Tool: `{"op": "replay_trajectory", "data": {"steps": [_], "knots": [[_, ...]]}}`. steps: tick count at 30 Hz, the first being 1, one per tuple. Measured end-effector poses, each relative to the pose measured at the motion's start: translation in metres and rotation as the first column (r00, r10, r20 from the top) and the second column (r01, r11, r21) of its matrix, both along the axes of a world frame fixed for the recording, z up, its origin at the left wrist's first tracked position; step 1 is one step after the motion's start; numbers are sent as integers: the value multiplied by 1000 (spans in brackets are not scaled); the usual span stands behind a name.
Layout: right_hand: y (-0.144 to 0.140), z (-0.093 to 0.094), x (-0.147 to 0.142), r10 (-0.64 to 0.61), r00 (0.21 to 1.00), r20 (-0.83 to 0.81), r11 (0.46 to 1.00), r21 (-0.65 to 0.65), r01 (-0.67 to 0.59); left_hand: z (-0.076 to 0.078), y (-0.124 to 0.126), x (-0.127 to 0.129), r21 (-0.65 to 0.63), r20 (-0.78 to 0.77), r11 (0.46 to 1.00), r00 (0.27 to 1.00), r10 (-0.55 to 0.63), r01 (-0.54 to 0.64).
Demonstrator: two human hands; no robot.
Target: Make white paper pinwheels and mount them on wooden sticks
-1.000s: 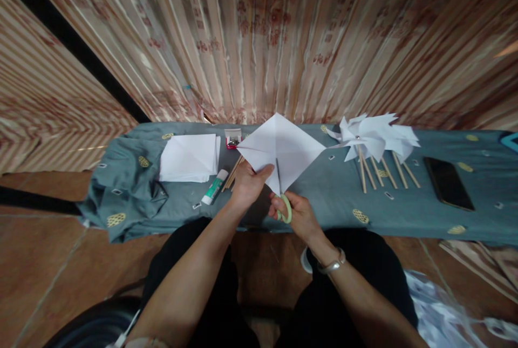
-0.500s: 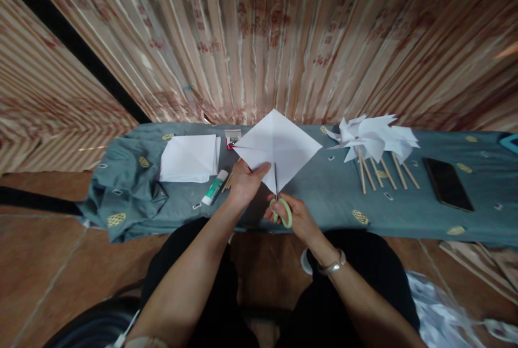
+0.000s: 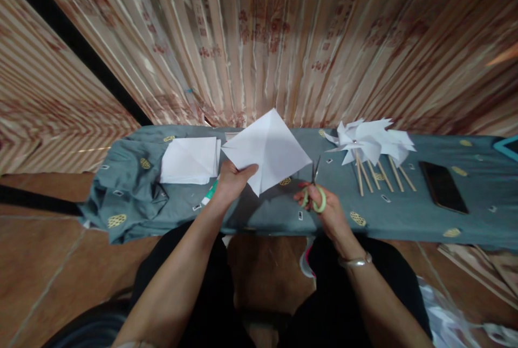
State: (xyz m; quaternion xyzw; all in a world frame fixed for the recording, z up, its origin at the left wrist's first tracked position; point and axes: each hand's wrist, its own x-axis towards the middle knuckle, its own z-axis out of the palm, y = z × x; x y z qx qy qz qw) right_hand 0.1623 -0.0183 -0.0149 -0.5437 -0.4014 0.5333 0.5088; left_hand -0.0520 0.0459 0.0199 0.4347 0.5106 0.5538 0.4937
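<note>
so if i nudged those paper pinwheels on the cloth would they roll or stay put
The pinwheels lie flat in a row on the cloth, so they would probably slide rather than roll. Their thin folded paper blades look light and easily crushed. The round-looking wooden sticks might turn a little, though the blades likely stop them.

A stack of white paper sheets (image 3: 189, 160) lies on the grey-green cloth (image 3: 129, 191), left of the fingers. Right of them lie paper pinwheels (image 3: 370, 140) (on wooden sticks), and further right a black phone (image 3: 443, 186).
</note>
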Motion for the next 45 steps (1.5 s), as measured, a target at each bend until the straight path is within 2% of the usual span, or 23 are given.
{"op": "replay_trajectory", "data": {"steps": [2, 4, 7, 9, 11, 13, 15, 17, 20, 22, 24, 25, 27, 31, 33, 35, 38, 40, 42, 45], "knots": [[7, 4, 10, -102, 994, -39, 994, 30, 104, -4, -2, 1, -12, -24, 995, 995, -98, 98], [13, 7, 17, -136, 989, -61, 988, 63, 140, -10, -4, 3, -26, -92, 981, 977, -194, 192], [16, 9, 22, -112, 993, -45, 989, 87, 115, -17, -8, 5, -66, -197, 954, 934, -300, 292], [15, 10, 20, -55, 998, -42, 996, 62, 58, -18, -10, 7, -112, -198, 936, 916, -350, 333], [13, 11, 16, 8, 998, -59, 1000, 26, -7, -17, -11, 9, -155, -163, 921, 910, -380, 357], [11, 12, 14, 13, 996, -84, 1000, 3, -12, -14, -11, 10, -164, -132, 921, 918, -375, 353], [13, 14, 13, -54, 990, -127, 998, 9, 55, -11, -10, 10, -122, -72, 941, 943, -325, 315], [16, 16, 14, -158, 969, -192, 986, 30, 166, -7, -8, 12, -68, 53, 967, 968, -244, 248], [21, 19, 16, -298, 915, -271, 944, 55, 324, -4, -11, 18, -80, 281, 979, 947, -156, 185], [23, 20, 15, -338, 896, -290, 927, 64, 370, -4, -17, 25, -120, 358, 961, 914, -191, 248], [23, 19, 10, -325, 905, -275, 929, 85, 360, -6, -25, 35, -145, 359, 924, 889, -284, 354], [22, 19, 7, -311, 914, -262, 934, 96, 345, -7, -29, 40, -160, 348, 906, 882, -319, 391], [21, 17, -1, -271, 931, -244, 947, 108, 304, -9, -34, 50, -181, 365, 909, 884, -293, 376], [20, 13, -13, -184, 961, -208, 975, 89, 206, -9, -33, 62, -221, 454, 954, 887, -82, 201], [19, 12, -15, -160, 977, -141, 981, 90, 173, -5, -28, 62, -244, 474, 964, 880, 19, 111], [16, 12, -14, -131, 990, -60, 986, 94, 136, -1, -23, 58, -247, 478, 967, 876, 67, 61], [9, 13, -9, 21, 1000, 18, 997, 73, -22, 7, -15, 48, -224, 476, 974, 874, 94, 18], [2, 13, -5, 189, 981, 31, 981, 36, -190, 10, -10, 39, -203, 486, 979, 867, 112, -12], [-5, 11, -3, 346, 938, 33, 938, 3, -346, 12, -7, 32, -183, 509, 982, 851, 131, -42], [-13, 7, -3, 495, 868, 40, 869, -7, -495, 13, -5, 26, -167, 545, 984, 827, 139, -56]]}}
